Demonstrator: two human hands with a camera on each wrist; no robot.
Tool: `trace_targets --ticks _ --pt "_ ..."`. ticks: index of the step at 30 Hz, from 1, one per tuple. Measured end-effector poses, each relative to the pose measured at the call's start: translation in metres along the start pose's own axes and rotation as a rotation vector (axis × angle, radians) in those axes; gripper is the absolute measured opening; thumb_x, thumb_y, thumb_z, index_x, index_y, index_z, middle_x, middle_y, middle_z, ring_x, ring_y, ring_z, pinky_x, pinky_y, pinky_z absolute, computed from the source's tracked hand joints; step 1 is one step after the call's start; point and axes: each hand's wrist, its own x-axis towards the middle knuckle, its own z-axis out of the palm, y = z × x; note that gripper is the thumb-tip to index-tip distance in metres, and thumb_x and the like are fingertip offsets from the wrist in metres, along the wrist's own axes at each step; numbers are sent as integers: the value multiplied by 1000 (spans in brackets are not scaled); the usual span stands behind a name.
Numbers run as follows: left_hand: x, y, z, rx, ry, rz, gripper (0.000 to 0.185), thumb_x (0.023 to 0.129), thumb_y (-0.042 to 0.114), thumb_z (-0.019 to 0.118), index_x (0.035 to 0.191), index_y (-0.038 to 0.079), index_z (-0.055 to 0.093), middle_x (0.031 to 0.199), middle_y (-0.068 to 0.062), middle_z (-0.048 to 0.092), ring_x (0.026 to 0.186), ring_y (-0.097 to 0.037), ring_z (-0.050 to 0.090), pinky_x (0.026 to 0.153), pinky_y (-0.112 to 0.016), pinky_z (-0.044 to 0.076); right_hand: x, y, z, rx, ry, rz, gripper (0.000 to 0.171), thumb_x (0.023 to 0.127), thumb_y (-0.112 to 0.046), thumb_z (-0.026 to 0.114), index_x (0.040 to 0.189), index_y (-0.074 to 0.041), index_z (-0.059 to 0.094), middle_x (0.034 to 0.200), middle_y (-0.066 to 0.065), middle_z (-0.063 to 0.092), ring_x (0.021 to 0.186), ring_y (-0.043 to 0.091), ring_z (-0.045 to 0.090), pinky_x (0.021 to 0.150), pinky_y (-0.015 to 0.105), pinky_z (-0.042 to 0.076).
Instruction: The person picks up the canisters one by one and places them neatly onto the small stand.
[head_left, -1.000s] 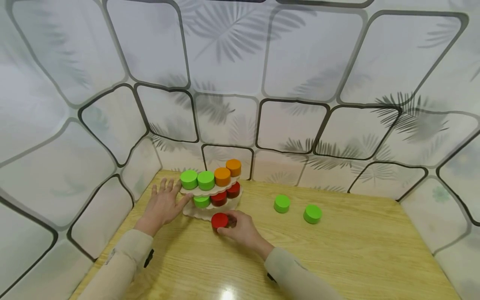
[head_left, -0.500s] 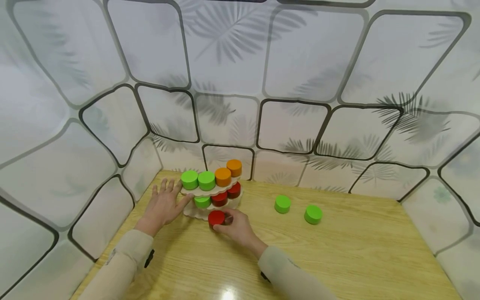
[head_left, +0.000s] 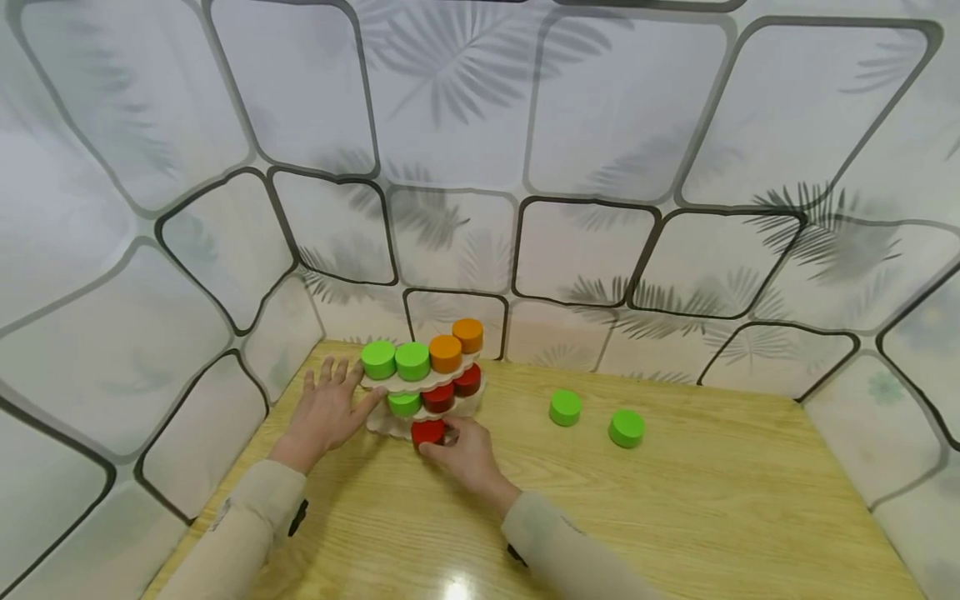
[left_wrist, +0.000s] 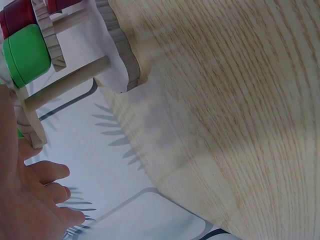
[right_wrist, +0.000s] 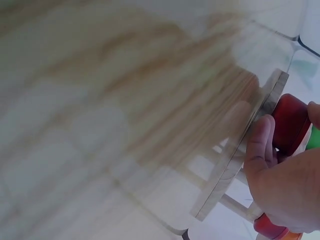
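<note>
- Left hand (head_left: 324,410) lies flat, fingers spread, thumb touching the left end of the wooden rack (head_left: 390,425).
- Rack's top tier carries two green and two orange discs; the middle tier has one green and two red.
- Right hand (head_left: 465,454) has its fingers curled around a red disc (head_left: 427,432), right at the rack's bottom tier.
- Two green discs (head_left: 565,407) sit on the surface, well off to the right.

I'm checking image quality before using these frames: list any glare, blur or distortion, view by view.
Head view: sharp but fisheye-bent, the wall panels bow; a glare spot sits on the table near the bottom edge. Left wrist view: crisp wood grain, the left hand cut off at the corner. Right wrist view: the tabletop smears into blur, while the right hand holding the red disc stays fairly clear.
</note>
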Motion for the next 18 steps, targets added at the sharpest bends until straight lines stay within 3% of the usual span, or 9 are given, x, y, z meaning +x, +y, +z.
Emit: trace_targets --ticks 12,18 --pt "-1 -1 1 -9 5 -5 84 109 63 37 163 -1 34 164 -37 34 157 -57 20 123 -78 17 0 3 11 6 60 -2 30 87 -13 87 113 -3 77 102 12 73 91 27 69 73 20 54" --pt "-1 0 1 -12 15 1 84 110 62 38 163 -2 35 163 -37 35 156 -58 21 122 -78 17 1 3 12 -2 61 -16 26 90 -9 82 114 -2 77 99 16 71 83 16 63 70 20 51"
